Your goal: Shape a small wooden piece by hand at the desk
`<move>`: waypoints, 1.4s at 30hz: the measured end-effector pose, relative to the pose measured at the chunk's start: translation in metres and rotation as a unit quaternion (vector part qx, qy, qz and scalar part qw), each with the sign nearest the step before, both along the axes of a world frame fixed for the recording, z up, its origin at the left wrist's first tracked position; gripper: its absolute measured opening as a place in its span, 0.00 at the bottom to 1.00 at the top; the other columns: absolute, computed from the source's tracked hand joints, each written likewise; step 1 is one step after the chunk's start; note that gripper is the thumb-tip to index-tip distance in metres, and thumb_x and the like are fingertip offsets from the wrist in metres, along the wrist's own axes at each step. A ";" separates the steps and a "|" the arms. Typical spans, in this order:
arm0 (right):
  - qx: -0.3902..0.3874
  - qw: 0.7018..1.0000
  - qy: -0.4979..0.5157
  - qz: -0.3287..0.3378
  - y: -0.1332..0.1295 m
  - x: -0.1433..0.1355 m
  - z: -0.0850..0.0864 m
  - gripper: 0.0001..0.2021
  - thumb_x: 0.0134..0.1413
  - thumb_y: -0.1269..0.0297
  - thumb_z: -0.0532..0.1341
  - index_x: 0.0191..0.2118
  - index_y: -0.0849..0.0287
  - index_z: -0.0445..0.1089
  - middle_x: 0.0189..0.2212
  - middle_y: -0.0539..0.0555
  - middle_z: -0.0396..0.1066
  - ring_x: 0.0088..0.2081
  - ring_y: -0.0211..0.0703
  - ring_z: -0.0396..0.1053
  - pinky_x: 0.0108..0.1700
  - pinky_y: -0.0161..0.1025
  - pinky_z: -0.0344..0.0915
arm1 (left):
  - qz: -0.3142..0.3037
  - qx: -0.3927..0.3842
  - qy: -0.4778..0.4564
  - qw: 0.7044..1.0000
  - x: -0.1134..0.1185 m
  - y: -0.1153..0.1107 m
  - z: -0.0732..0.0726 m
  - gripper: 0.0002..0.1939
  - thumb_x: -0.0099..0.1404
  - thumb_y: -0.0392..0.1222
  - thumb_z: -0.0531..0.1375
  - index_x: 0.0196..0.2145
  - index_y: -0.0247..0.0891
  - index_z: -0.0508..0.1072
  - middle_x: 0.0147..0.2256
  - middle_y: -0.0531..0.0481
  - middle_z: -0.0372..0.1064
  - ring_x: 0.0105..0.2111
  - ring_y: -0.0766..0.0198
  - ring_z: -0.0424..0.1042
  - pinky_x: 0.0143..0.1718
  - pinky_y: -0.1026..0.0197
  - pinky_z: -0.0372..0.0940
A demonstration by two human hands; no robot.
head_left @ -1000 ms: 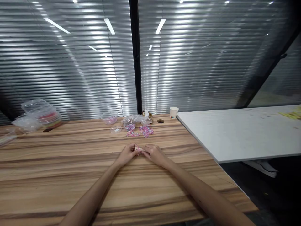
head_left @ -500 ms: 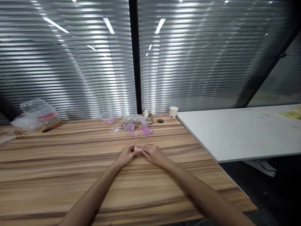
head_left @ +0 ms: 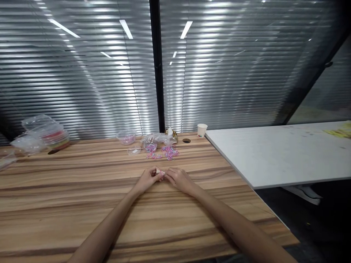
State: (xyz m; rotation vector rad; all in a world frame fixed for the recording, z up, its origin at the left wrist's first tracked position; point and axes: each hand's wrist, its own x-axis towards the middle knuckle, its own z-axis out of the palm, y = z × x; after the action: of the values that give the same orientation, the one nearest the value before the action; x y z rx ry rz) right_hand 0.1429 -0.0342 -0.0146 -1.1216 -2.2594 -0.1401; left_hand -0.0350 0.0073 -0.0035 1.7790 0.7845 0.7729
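My left hand and my right hand meet over the wooden table. Between their fingertips is a small whitish and pink piece, too small to name. The left fingers are closed in a pinch on it. My right fingertips are pressed together at its right end, and what lies between them is hidden. Just beyond the hands lie loose heaps of pink, blue and purple small loops. Beside them is a clear round lid.
A clear tub with pink pieces stands behind the lid, near a crumpled clear bag. A paper cup stands at the back right, by a white table. Stacked plastic containers are at the far left.
The small piece shows a little more between the fingertips, its whitish part turned up. Both hands stay in nearly the same place.
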 end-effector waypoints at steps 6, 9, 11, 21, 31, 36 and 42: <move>-0.001 1.000 0.001 0.002 -0.002 0.000 0.002 0.08 0.59 0.68 0.50 0.33 0.61 0.65 0.28 0.52 0.67 0.31 0.38 0.64 0.32 0.33 0.56 | -0.002 0.005 0.011 1.000 -0.001 0.001 -0.002 0.14 0.56 0.49 0.57 0.27 0.33 0.64 0.22 0.51 0.65 0.25 0.67 0.66 0.29 0.64 0.61; -0.002 1.000 0.003 0.005 -0.001 0.000 0.002 0.08 0.59 0.67 0.50 0.33 0.61 0.65 0.28 0.52 0.67 0.30 0.37 0.63 0.32 0.33 0.56 | -0.007 0.012 0.006 1.000 -0.002 0.002 -0.002 0.14 0.56 0.48 0.57 0.26 0.33 0.63 0.22 0.52 0.64 0.25 0.67 0.65 0.29 0.65 0.60; -0.006 1.000 0.002 0.002 -0.001 0.001 0.001 0.08 0.58 0.67 0.50 0.33 0.61 0.65 0.28 0.52 0.66 0.30 0.37 0.63 0.32 0.33 0.56 | -0.013 0.017 0.006 1.000 -0.002 0.001 -0.001 0.13 0.56 0.48 0.58 0.25 0.33 0.63 0.22 0.52 0.64 0.25 0.67 0.65 0.29 0.64 0.60; -0.012 1.000 -0.003 0.004 -0.002 0.001 0.002 0.07 0.57 0.67 0.52 0.32 0.61 0.66 0.27 0.52 0.66 0.29 0.37 0.63 0.32 0.32 0.55 | -0.010 0.016 0.021 1.000 -0.001 0.001 0.000 0.13 0.54 0.46 0.59 0.24 0.34 0.62 0.21 0.52 0.65 0.24 0.67 0.65 0.29 0.64 0.60; -0.017 1.000 -0.003 0.001 -0.002 0.001 0.002 0.07 0.57 0.67 0.52 0.33 0.60 0.66 0.28 0.52 0.66 0.30 0.37 0.63 0.32 0.32 0.55 | -0.006 0.011 0.021 1.000 -0.001 0.003 -0.004 0.13 0.54 0.47 0.59 0.24 0.34 0.63 0.22 0.51 0.65 0.25 0.66 0.65 0.29 0.64 0.60; -0.016 1.000 -0.005 -0.007 -0.003 0.001 0.002 0.07 0.57 0.67 0.52 0.32 0.60 0.66 0.27 0.52 0.66 0.29 0.37 0.63 0.31 0.32 0.55 | -0.008 0.009 0.020 1.000 -0.001 0.004 -0.004 0.13 0.54 0.48 0.59 0.25 0.33 0.64 0.22 0.51 0.65 0.25 0.67 0.64 0.29 0.65 0.59; -0.014 1.000 -0.003 -0.008 -0.003 0.001 0.002 0.07 0.57 0.67 0.53 0.34 0.60 0.67 0.28 0.52 0.67 0.29 0.37 0.63 0.31 0.32 0.55 | -0.012 0.007 0.020 1.000 -0.001 0.003 -0.003 0.14 0.54 0.49 0.59 0.27 0.33 0.64 0.23 0.51 0.65 0.26 0.67 0.64 0.29 0.65 0.59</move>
State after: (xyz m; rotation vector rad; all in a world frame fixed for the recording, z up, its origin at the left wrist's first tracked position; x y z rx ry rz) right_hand 0.1438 -0.0369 -0.0128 -1.1554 -2.2642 -0.1190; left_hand -0.0358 0.0099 -0.0063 1.8174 0.7847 0.7304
